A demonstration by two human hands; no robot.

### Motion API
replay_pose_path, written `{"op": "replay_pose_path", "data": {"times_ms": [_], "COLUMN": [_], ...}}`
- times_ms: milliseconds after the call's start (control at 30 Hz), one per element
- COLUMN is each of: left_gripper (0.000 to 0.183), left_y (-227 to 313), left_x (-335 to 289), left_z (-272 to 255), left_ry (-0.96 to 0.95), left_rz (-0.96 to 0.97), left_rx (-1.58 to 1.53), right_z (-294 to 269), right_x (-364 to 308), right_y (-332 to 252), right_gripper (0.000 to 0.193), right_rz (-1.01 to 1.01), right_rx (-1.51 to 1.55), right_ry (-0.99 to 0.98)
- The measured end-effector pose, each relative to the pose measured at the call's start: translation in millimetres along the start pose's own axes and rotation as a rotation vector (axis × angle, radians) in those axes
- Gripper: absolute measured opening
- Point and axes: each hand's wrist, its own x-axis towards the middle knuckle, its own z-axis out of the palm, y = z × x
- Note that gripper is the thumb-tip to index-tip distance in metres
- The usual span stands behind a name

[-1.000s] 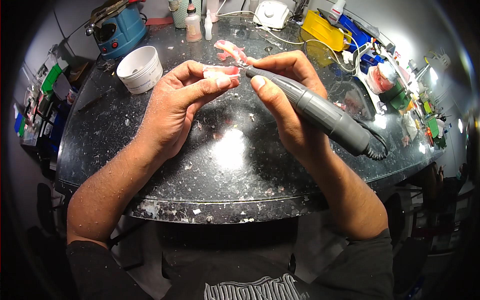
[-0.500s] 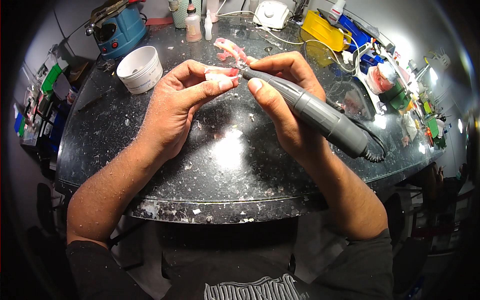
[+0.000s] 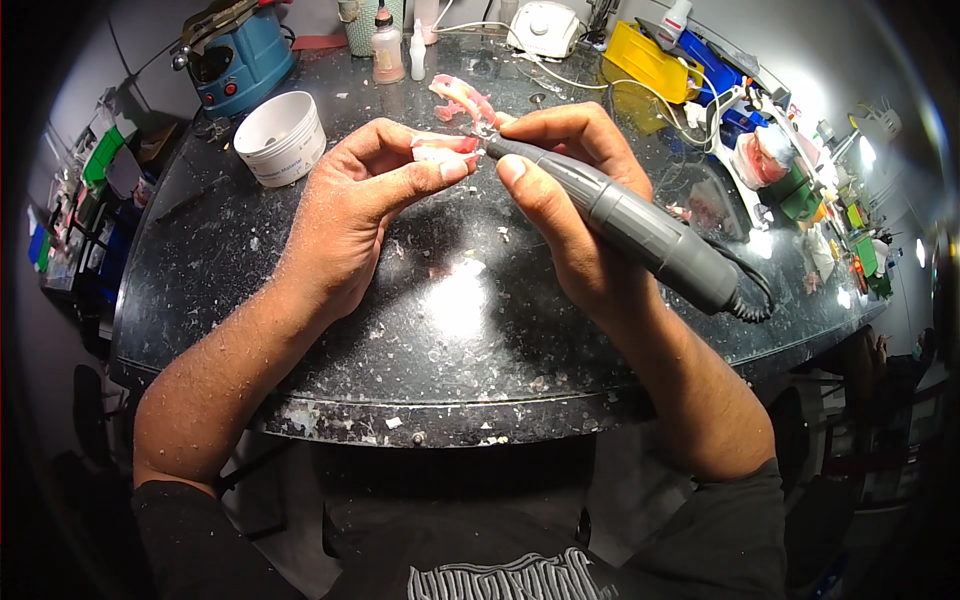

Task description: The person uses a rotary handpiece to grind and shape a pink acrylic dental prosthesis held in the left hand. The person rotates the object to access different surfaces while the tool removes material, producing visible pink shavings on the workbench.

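Note:
My left hand (image 3: 345, 205) pinches a small pink-and-white dental piece (image 3: 440, 150), perhaps a denture, between thumb and fingertips. My right hand (image 3: 590, 190) is wrapped round a grey rotary handpiece (image 3: 625, 215), held much like a pen. Its tip points left and meets, or nearly meets, the right end of the dental piece. The exact contact is too small to make out. White dust clings to my left hand and forearm. Just beyond my hands a second, curved pink piece (image 3: 460, 98) lies on the black worktop (image 3: 400, 350).
A white tub (image 3: 280, 140) stands left of my hands, with a blue machine (image 3: 235, 65) behind it. Small bottles (image 3: 387, 48) and a white control box (image 3: 545, 30) line the back. To the right are a yellow bin (image 3: 652, 62), cables and an articulator with a pink model (image 3: 763, 155).
Both hands keep nearly the same place and grip. The handpiece's rear end has shifted very slightly.

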Motion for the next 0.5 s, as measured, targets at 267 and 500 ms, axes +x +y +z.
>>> {"op": "replay_pose_path", "data": {"times_ms": [267, 500], "left_gripper": [0.01, 0.012], "left_y": [2.5, -1.3], "left_x": [-0.3, 0.4], "left_z": [0.0, 0.3], "left_ry": [-0.022, 0.001], "left_rz": [-0.036, 0.03], "left_rx": [0.015, 0.046], "right_z": [2.2, 1.1], "right_x": [-0.2, 0.4], "right_y": [3.1, 0.5], "right_gripper": [0.024, 0.023], "right_rz": [0.009, -0.005], "right_rx": [0.031, 0.016], "right_ry": [0.041, 0.022]}}
